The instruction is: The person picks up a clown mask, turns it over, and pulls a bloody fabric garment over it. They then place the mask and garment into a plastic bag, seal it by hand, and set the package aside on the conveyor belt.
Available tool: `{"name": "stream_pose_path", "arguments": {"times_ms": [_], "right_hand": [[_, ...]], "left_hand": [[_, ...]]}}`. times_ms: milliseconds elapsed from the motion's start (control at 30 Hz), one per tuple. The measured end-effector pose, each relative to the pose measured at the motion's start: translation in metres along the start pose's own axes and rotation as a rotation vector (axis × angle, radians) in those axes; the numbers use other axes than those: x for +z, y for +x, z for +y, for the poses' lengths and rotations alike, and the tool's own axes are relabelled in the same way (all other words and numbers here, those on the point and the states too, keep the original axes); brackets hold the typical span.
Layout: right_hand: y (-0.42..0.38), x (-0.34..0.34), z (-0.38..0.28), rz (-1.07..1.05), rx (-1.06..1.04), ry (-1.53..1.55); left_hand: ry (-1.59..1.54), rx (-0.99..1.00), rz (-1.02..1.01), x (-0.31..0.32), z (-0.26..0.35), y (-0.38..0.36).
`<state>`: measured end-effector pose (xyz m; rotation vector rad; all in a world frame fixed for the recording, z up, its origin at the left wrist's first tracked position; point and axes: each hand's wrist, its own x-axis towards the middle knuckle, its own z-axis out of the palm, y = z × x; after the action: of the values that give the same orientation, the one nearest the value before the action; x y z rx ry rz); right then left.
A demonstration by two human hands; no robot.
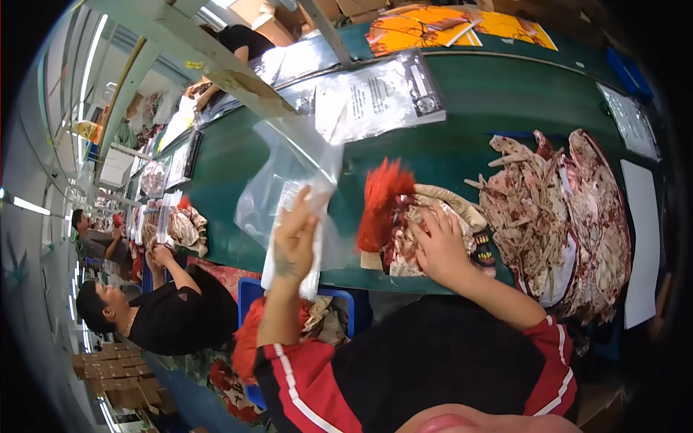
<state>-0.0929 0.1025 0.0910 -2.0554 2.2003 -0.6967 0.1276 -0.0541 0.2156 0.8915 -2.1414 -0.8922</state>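
Observation:
In my left hand point(294, 234) is a clear plastic bag point(267, 169), its film standing up from my closed fingers over the green table. My right hand point(442, 249) lies with fingers apart on a folded bundle of cream, red-stained costume fabric point(404, 263). This bundle has a tuft of bright red hair point(385, 195) at its left and a dark mouth with yellow teeth point(484, 254) at its right. Next to it, on the right, lies a pile of similar stained costume pieces point(545, 224).
Printed packets in clear film point(375, 97) lie across the table, with orange printed sheets point(426, 25) beyond. A metal post point(224, 68) slants overhead. A blue bin point(351, 312) holding red hair and cream cloth stands below the edge. Co-workers point(173, 314) work along the left.

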Motion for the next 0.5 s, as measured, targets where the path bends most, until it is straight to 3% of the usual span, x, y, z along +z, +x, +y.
{"name": "stream_pose_path", "arguments": {"times_ms": [33,100,167,200,333,500], "right_hand": [[0.000,-0.007,-0.005,-0.009,0.016,0.005],[0.006,-0.027,-0.013,0.107,0.002,0.330],[0.014,-0.040,-0.016,0.228,-0.017,0.648],[0.019,-0.041,-0.016,0.224,-0.008,0.647],[0.035,-0.045,-0.014,-0.386,0.291,1.042],[0.027,-0.055,-0.016,-0.384,0.450,1.262]], "left_hand": [[-0.060,-0.042,-0.012,0.015,-0.005,-0.006],[-0.123,-0.087,-0.032,0.040,-0.009,-0.015],[0.023,-0.017,-0.005,0.060,-0.007,-0.026],[0.084,-0.007,-0.067,0.067,-0.006,-0.032],[0.261,-0.046,-0.150,0.116,0.020,-0.045],[0.317,0.033,-0.183,0.124,-0.005,-0.056]]}}
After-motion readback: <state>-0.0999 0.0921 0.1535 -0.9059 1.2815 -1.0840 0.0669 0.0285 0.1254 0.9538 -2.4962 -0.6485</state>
